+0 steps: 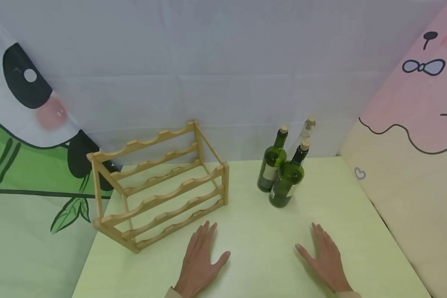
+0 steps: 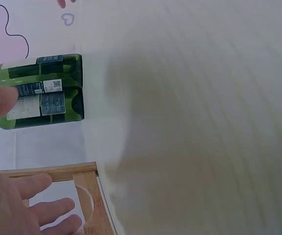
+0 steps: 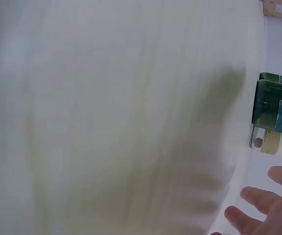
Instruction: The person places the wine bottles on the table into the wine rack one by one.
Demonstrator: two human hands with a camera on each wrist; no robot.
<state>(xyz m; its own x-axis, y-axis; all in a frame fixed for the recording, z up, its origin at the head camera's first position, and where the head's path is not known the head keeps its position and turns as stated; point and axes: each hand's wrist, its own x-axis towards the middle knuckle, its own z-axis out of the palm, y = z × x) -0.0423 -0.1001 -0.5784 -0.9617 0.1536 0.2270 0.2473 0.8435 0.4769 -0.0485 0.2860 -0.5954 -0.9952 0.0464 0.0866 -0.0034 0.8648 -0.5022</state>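
My left hand (image 1: 200, 261) lies palm down over the table's front, fingers stretched and thumb spread, holding nothing. It is nearest to a wooden wine rack (image 1: 164, 215), whose scalloped rails stand on the left. To the right, my right hand (image 1: 325, 260) is likewise extended with its thumb apart and nothing in it. Beyond it stand three corked bottles close together: a green bottle (image 1: 272, 165), a second green bottle (image 1: 287, 182) in front, and a clear bottle (image 1: 308, 129) mostly hidden behind them. In the left wrist view, the rack (image 2: 58, 172) appears behind the fingers.
The pale yellow table (image 1: 253, 248) meets a grey cloth backdrop (image 1: 223, 82) along its far edge. Cartoon-printed cloth hangs at the left side (image 1: 22, 231) and at the right side (image 1: 413, 186).
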